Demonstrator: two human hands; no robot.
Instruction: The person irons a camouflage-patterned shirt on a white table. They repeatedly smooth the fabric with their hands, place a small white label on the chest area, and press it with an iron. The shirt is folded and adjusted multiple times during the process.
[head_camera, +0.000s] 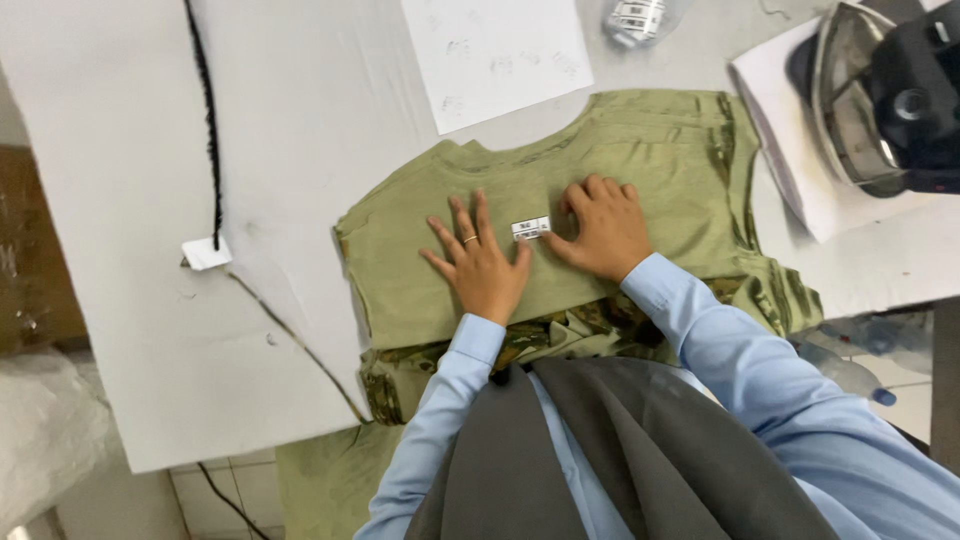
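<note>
Both hands, left hand (482, 262) and right hand (603, 228), splayed flat on smooth olive shirt (640, 160) beside small white label (531, 228).

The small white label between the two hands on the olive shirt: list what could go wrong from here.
1. The small white label lies loose between the left hand and right hand; a sliding palm might skew it.
2. The olive shirt overhangs the white table at the near edge, so its weight could drag the fabric off line.
3. The iron rests on paper close to the shirt's far corner; if hot, it might scorch what it touches.
</note>
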